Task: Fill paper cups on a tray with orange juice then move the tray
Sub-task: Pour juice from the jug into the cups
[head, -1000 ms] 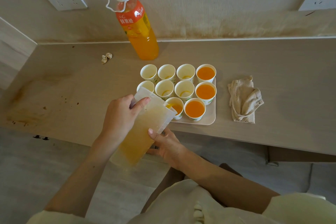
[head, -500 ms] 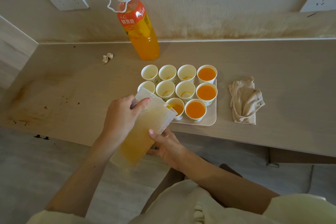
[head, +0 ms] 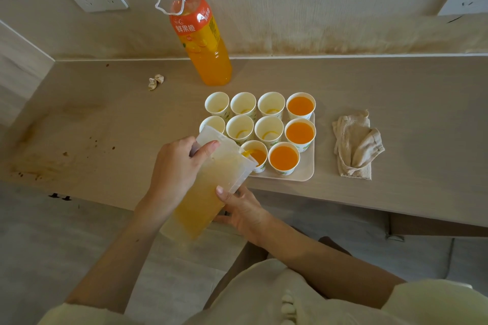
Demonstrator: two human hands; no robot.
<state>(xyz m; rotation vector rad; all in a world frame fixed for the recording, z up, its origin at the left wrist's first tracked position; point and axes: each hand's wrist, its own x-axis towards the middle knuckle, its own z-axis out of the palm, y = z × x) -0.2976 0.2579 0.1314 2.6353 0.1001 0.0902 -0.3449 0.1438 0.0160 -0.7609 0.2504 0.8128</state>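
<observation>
Left hand: your left hand (head: 179,169) is wrapped round the upper part of the jug (head: 208,192), with the index finger laid along its rim.
Right hand: your right hand (head: 244,210) grips the jug's lower side, thumb pressed on its wall.
Jug: tilted, with its spout over the front cup (head: 257,158), which is partly filled.
Cups: ten cups (head: 269,130) show on the tray (head: 307,170); the three at its right are full.
Tray: on the table (head: 105,119), near its front edge.
Bottle: the bottle (head: 203,42) stands upright behind the tray, by the wall.
Cloth: the cloth (head: 356,145) lies crumpled just right of the tray.
</observation>
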